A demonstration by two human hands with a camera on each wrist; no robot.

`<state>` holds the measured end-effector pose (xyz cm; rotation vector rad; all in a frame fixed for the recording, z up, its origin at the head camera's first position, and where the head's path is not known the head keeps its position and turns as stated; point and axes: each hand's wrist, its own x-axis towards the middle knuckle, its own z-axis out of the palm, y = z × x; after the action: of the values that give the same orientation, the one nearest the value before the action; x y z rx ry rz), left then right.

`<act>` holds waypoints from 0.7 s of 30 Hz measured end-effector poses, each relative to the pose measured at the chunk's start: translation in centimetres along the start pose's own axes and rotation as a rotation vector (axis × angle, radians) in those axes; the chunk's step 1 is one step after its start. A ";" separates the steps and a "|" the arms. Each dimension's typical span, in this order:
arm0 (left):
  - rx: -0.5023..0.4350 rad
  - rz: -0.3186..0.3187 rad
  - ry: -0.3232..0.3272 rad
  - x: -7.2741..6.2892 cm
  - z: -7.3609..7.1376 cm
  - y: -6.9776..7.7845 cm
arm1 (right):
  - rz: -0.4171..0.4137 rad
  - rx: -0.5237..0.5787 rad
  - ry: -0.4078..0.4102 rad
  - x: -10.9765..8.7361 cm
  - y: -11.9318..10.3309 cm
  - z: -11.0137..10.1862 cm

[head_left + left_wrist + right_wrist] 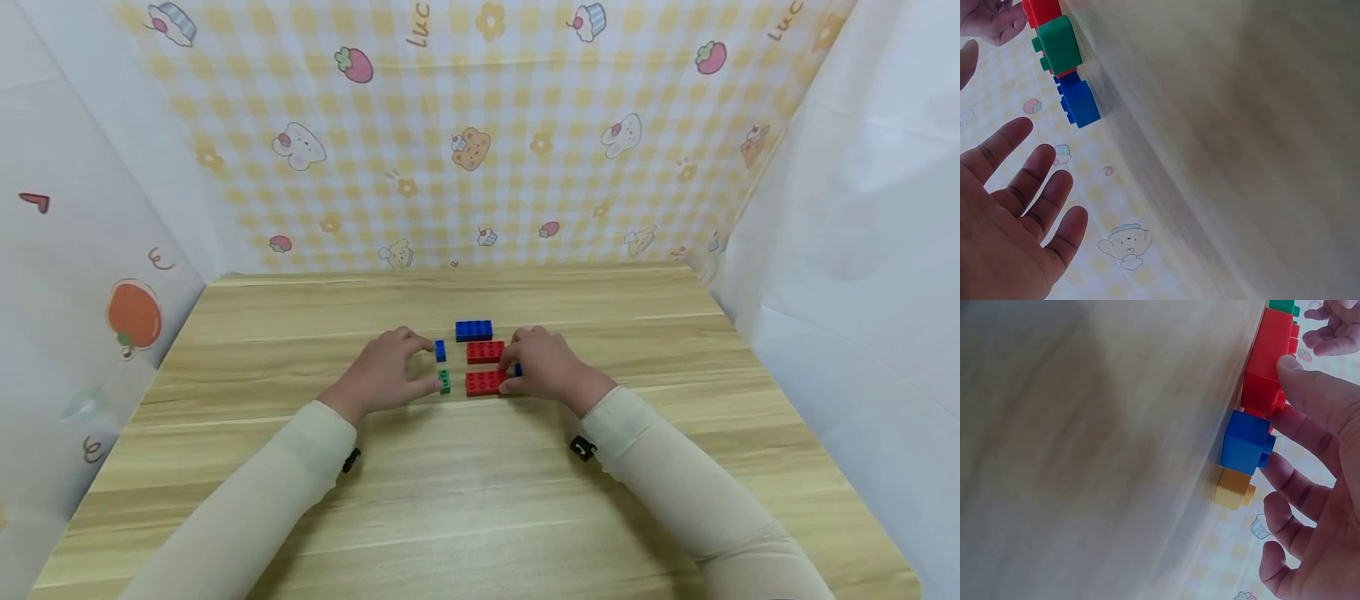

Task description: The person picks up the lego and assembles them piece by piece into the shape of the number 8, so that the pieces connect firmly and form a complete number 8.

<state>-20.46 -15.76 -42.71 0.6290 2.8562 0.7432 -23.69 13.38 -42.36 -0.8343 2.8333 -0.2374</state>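
Observation:
My left hand [386, 371] hovers at the left of the bricks, fingers spread and holding nothing. Nearest to it are a small blue brick [440, 351] and a small green brick [444, 381]. My right hand [546, 367] has its thumb at the front of the nearer red brick [483, 383] and its index finger behind, pinching it at the right end; the index fingertip is partly hidden. Behind lies another red brick [483, 351]. Beside the right fingers sit a blue brick [1246, 442] and a yellow brick [1233, 489], the yellow hidden in the head view.
A long blue brick [473, 331] lies at the back of the group. The wooden table [465, 500] carries all the bricks. A checkered cloth [480, 100] hangs behind it, and white sheets [847, 208] stand at both sides.

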 end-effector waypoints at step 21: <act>0.069 -0.105 -0.125 1.9 0.8 1.7 | 0.023 0.038 -0.027 0.1 0.0 -0.1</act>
<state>-21.43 -13.25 -42.56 0.5099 2.7848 0.5712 -23.80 13.32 -42.27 -0.7910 2.8023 -0.2744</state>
